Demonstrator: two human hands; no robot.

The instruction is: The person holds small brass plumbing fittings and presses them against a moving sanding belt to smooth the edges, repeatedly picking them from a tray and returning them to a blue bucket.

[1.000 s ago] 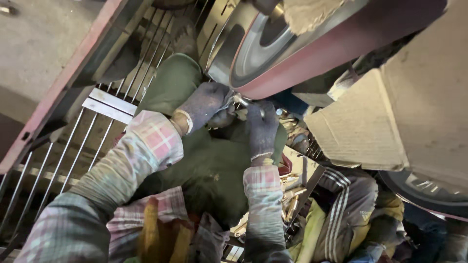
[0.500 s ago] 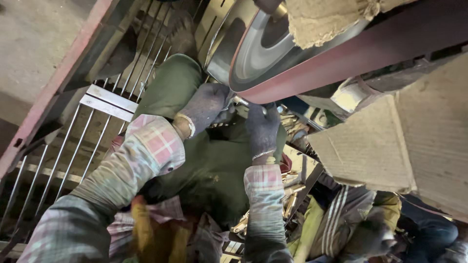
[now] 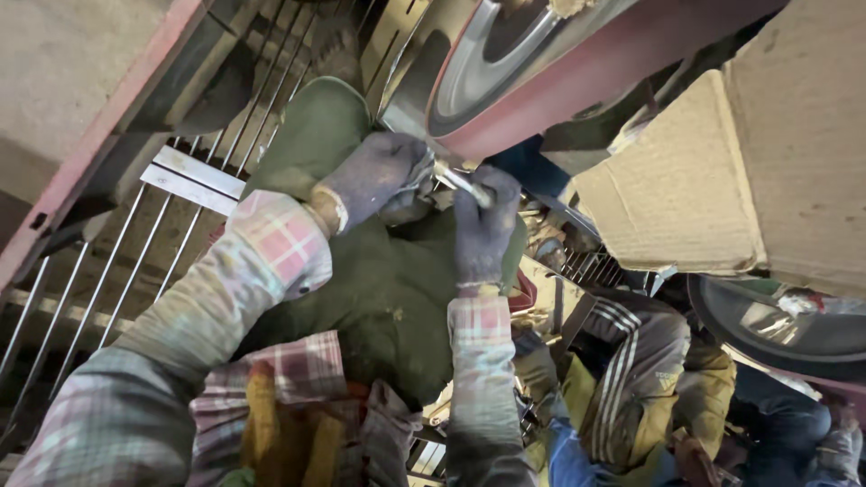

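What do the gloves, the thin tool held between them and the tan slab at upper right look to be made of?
Left hand and right hand: grey knit fabric gloves, fuzzy and soiled. Tool: likely bare metal, catching light. Slab: probably cardboard, matte tan with ragged edges.

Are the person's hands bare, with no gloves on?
No, both the left hand and the right hand wear dark knitted gloves as they work at a metal tool under the wheel.

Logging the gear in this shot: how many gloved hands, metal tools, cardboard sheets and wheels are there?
Gloved hands: 2, left hand and right hand
Metal tool: 1
Cardboard sheet: 1
Wheels: 2, upper wheel and lower wheel
Total: 6
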